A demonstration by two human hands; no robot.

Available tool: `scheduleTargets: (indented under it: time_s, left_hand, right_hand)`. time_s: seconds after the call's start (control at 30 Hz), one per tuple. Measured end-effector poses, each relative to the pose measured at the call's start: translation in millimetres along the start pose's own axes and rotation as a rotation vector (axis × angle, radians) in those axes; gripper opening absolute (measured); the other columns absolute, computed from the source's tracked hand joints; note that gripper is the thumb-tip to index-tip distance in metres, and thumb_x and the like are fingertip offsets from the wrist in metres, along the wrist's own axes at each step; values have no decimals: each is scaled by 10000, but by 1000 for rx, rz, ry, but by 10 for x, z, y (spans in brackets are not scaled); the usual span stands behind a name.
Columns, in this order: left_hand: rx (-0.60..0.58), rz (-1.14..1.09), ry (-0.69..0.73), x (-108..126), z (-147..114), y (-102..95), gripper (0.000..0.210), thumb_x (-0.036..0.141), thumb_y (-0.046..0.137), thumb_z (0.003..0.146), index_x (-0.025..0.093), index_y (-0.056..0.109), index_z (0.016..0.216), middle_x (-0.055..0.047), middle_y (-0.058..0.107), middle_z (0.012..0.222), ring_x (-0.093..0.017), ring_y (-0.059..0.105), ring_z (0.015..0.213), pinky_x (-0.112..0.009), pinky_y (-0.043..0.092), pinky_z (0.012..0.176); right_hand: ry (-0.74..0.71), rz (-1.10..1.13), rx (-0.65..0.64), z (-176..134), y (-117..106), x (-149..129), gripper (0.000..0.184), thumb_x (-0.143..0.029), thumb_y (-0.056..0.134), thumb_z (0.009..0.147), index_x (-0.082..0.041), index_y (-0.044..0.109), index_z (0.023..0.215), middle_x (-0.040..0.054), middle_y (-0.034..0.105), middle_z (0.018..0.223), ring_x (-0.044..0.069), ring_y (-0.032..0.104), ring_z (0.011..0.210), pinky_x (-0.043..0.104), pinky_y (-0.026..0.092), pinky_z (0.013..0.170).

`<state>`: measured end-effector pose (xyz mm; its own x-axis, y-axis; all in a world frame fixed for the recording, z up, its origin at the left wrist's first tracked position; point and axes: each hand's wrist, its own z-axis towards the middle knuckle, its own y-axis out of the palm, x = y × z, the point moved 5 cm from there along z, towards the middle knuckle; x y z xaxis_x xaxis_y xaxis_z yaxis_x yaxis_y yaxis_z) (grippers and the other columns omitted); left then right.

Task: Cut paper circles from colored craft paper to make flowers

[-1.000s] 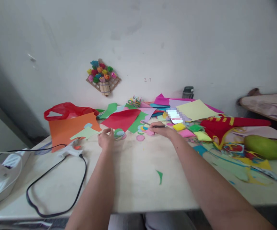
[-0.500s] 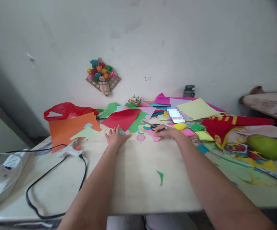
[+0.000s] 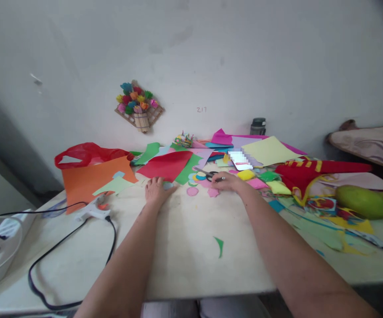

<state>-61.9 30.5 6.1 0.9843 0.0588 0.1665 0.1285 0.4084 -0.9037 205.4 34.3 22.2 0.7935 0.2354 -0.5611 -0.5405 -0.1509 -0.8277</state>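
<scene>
My left hand point(image 3: 156, 191) rests palm down on the table, its thumb stretched to the right by a pale blue paper piece point(image 3: 168, 185). My right hand point(image 3: 228, 181) is closed on a slim dark pen point(image 3: 220, 179). Scissors point(image 3: 207, 175) with black handles lie just beyond its fingertips. Under and in front of this hand is a pink scalloped paper cutout point(image 3: 213, 192). A round pink paper cutout point(image 3: 192, 191) lies between my hands. Yellow and blue paper circles point(image 3: 200, 176) overlap near the scissors.
Red paper point(image 3: 166, 164) and orange paper point(image 3: 92, 180) lie at the back left. A white glue gun point(image 3: 93, 210) trails a black cord. Right of my hand are a phone point(image 3: 240, 160), paper scraps point(image 3: 320, 227) and a green fruit point(image 3: 360, 202). A green scrap point(image 3: 219, 246) lies in front.
My left hand's fingers have drawn closer together. My right hand has shifted slightly, still holding the pen. The whole view has moved a little, so things appear further left.
</scene>
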Motion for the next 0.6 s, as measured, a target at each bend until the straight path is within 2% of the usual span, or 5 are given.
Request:
scheduleTargets:
  time_s: [0.1, 0.23, 0.4, 0.5, 0.6]
  left_hand:
    - [-36, -22, 35, 25, -4, 17, 555, 590, 476, 715, 262, 504, 1163, -68, 519, 1200, -266, 404, 1123, -367, 362, 875]
    - [-40, 5, 24, 11, -8, 22, 522, 557, 463, 741, 247, 510, 1158, -79, 543, 1151, -271, 420, 1094, -374, 387, 844]
    - [-29, -18, 47, -44, 2, 29, 553, 566, 506, 714, 233, 516, 1155, -84, 556, 1113, -275, 433, 1076, -369, 386, 852]
    - [-39, -110, 87, -104, 44, 40, 531, 519, 550, 710, 235, 517, 1158, -69, 555, 1131, -246, 447, 1081, -326, 370, 888]
    - [-55, -262, 16, -219, 98, 36, 395, 442, 426, 819, 234, 525, 1140, -55, 561, 1148, -187, 504, 1035, -273, 381, 870]
  right_hand:
    - [-6, -20, 73, 25, -39, 16, 112, -282, 575, 623, -199, 643, 655, -15, 557, 659, 99, 476, 573, 195, 321, 486]
    - [16, 171, 90, 11, -60, 28, 161, -339, 567, 639, -182, 595, 620, -27, 471, 526, 82, 405, 468, 201, 302, 439]
    - [-34, 320, 137, 30, -74, -54, 221, -392, 553, 656, -180, 536, 597, -30, 477, 555, 76, 421, 476, 187, 321, 428]
    - [-123, 389, 166, 55, -28, -159, 210, -372, 535, 674, -173, 530, 606, -25, 487, 536, 88, 461, 504, 186, 360, 463]
    - [-266, 472, 151, 42, 58, -318, 167, -299, 522, 678, -162, 563, 765, -20, 528, 554, 99, 503, 528, 200, 397, 510]
